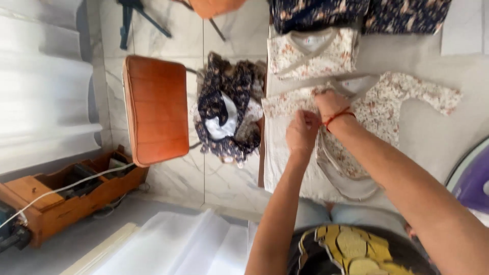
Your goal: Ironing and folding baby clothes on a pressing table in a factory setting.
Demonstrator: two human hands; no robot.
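A cream floral long-sleeved garment (379, 109) lies spread on a grey-white table (433, 137). My left hand (301, 131) is closed on the fabric near the garment's left edge. My right hand (330, 103), with a red string around its wrist, grips the same garment close to the neckline, just above the left hand. The two hands almost touch. One sleeve stretches out to the right.
A folded cream floral garment (311, 51) and dark navy floral pieces (318, 12) lie at the table's far side. A heap of dark floral clothes (224, 109) sits beside an orange chair (155, 109). A wooden box (66, 196) stands at lower left, a purple object (473, 183) at right.
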